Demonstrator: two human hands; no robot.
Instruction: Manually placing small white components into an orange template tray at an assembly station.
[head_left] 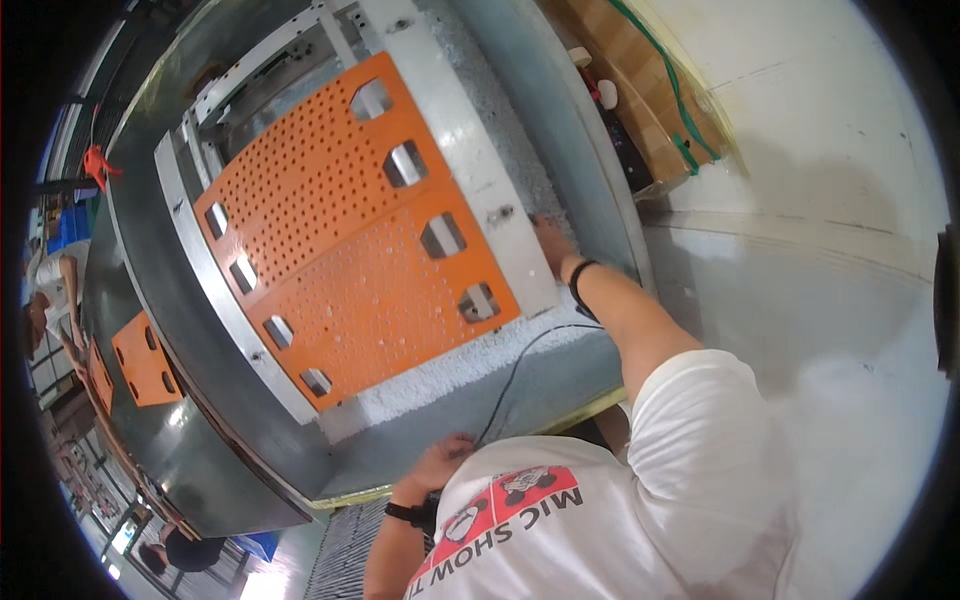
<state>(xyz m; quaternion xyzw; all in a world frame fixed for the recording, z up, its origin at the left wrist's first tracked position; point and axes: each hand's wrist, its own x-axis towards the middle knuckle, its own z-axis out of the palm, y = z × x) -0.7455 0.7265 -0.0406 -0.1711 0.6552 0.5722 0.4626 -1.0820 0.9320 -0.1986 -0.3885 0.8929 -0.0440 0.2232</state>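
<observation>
My right hand (552, 247) reaches down beside the right end of a metal frame (487, 185), among white pellets (425, 365). Its fingers are mostly hidden there, and a black band (580, 290) circles the wrist. Close to my body, my left hand (445, 462) is at the near edge of the grey bin, fingers curled; whatever they hold, if anything, is hidden. A black cable (512, 375) runs from near this hand toward the right wrist. Across the frame lie orange perforated plates (340, 220) with cut-outs along both sides; clear grains dot the nearer one.
The grey bin (610, 170) walls surround the frame and pellets. At the upper right stands a cardboard box (650, 90) with a green strap and small items beside it. To the left, another bench (215, 490) bears orange plates (147, 365), with a person near it.
</observation>
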